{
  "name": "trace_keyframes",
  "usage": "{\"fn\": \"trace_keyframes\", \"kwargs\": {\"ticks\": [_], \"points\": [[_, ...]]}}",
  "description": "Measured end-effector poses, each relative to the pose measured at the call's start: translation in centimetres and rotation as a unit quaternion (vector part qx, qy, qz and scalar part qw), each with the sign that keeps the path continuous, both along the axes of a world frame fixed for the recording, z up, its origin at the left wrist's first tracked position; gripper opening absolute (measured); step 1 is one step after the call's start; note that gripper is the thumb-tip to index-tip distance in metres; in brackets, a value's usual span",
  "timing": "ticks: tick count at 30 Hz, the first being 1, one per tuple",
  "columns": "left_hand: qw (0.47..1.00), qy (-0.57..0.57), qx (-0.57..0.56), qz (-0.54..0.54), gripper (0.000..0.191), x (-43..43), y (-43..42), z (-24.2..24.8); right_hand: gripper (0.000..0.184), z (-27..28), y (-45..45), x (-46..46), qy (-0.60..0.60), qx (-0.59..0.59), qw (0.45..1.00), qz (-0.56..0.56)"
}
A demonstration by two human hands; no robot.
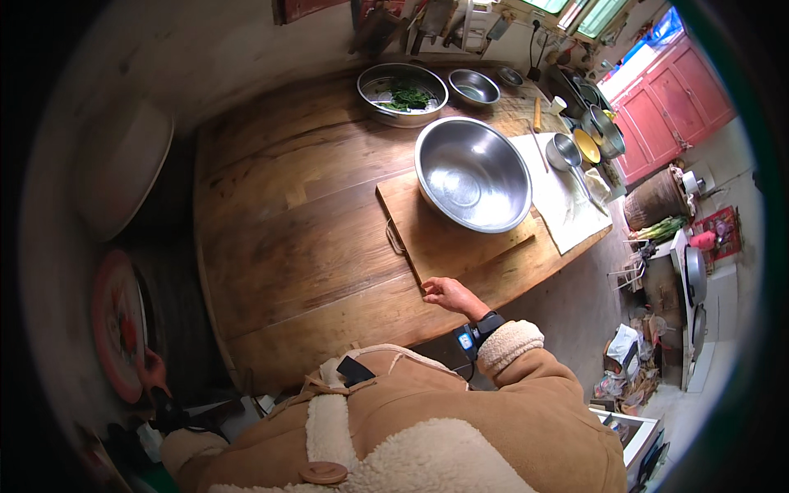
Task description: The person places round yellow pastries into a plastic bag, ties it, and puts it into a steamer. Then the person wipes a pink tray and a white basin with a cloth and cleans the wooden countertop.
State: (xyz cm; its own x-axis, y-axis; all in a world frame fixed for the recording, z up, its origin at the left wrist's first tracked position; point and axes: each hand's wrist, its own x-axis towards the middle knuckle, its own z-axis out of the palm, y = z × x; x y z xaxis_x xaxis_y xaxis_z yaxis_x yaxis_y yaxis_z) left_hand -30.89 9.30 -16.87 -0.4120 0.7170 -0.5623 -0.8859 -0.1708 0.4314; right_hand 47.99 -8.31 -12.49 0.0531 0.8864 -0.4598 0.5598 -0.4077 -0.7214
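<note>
My left hand (pixel 155 372) is at the far left, below the table, at the rim of a round pink basin (pixel 108 336) with a red pattern. The basin stands tipped up on its side, and my fingers appear closed on its rim. Over the table's near side, my right hand (pixel 453 297) is loosely curled with nothing in it. Its fingertips are by the near corner of a wooden cutting board (pixel 441 256); whether they touch it I cannot tell. A large stainless steel bowl (pixel 471 175), bare inside, rests on the board.
On the wooden table (pixel 277 246) stand a steel basin of leafy greens (pixel 404 98), a smaller steel bowl (pixel 474 87) and a white cloth (pixel 561 203) under a steel ladle (pixel 563 152). A large pale basin (pixel 123 172) leans at the left wall.
</note>
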Motion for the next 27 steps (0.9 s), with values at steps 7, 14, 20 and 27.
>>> {"fn": "trace_keyframes", "kwargs": {"ticks": [7, 14, 20, 27], "points": [[0.996, -0.081, 0.022, -0.026, 0.034, -2.9, 2.6, -0.7, 0.034, -0.2, -1.1, 0.9, 0.008, -0.006, 1.000, -0.019], [0.929, -0.332, 0.037, -0.161, 0.032, -3.6, 1.6, 2.4, 0.036, -1.0, -3.7, 3.9, 0.008, -0.011, 0.999, -0.051], [0.987, -0.128, 0.052, -0.081, 0.045, 6.7, -3.1, 8.1, 0.035, -1.2, -5.2, 7.4, 0.023, -0.006, 0.997, -0.068], [0.980, -0.112, 0.098, -0.130, 0.045, 15.8, -8.0, 11.1, 0.038, -2.4, -7.1, 14.8, 0.046, 0.033, 0.997, -0.052]]}}
